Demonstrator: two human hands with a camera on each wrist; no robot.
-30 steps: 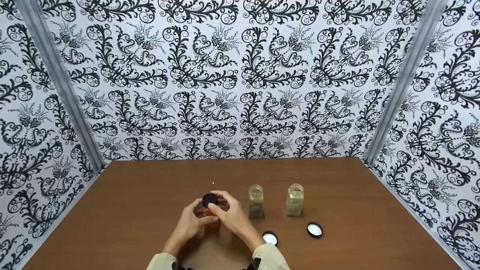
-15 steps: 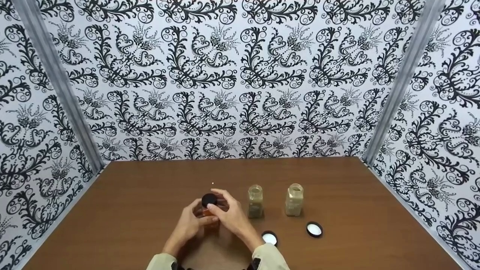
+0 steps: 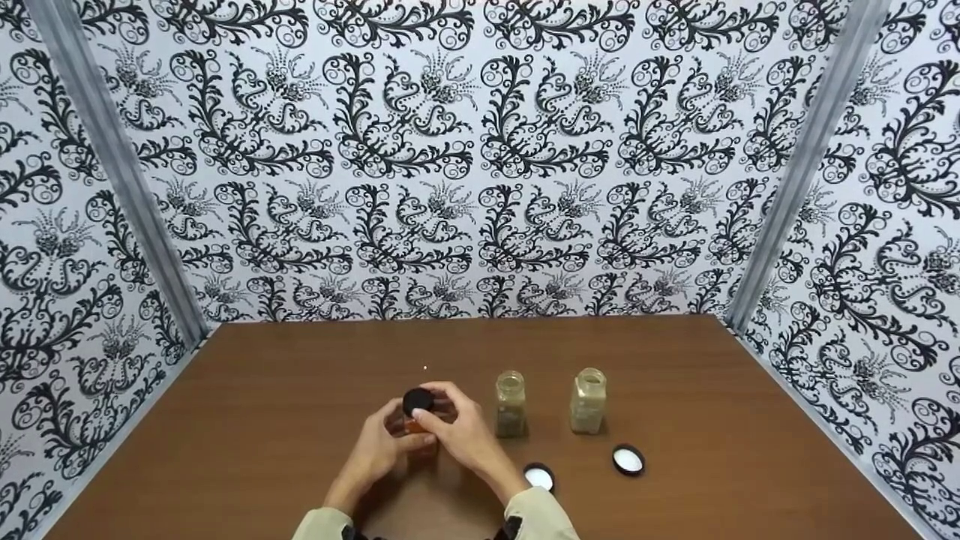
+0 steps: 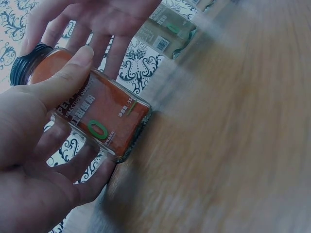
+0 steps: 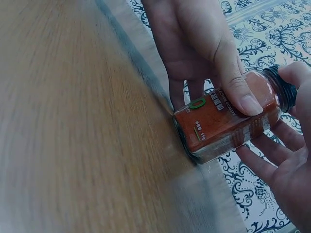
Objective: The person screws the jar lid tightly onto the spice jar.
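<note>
Pale sleeves (image 3: 546,514) enter at the bottom edge of the head view. Just above, left of centre, the left hand (image 3: 375,448) has its fingers curled round a glass jar of orange-red powder (image 4: 109,116), while the right hand (image 3: 471,433) pinches its black cap (image 3: 418,402) between thumb and fingers. Whether the jar's base touches the counter (image 3: 247,420) I cannot tell. Right of the hands lie two black lids (image 3: 628,460), white linings up, one just beside the right sleeve. Beyond them, right of centre, two uncapped jars of greenish powder (image 3: 589,407) stand upright, apart. Black-scrolled white walls (image 3: 480,165) fill the upper frame.
</note>
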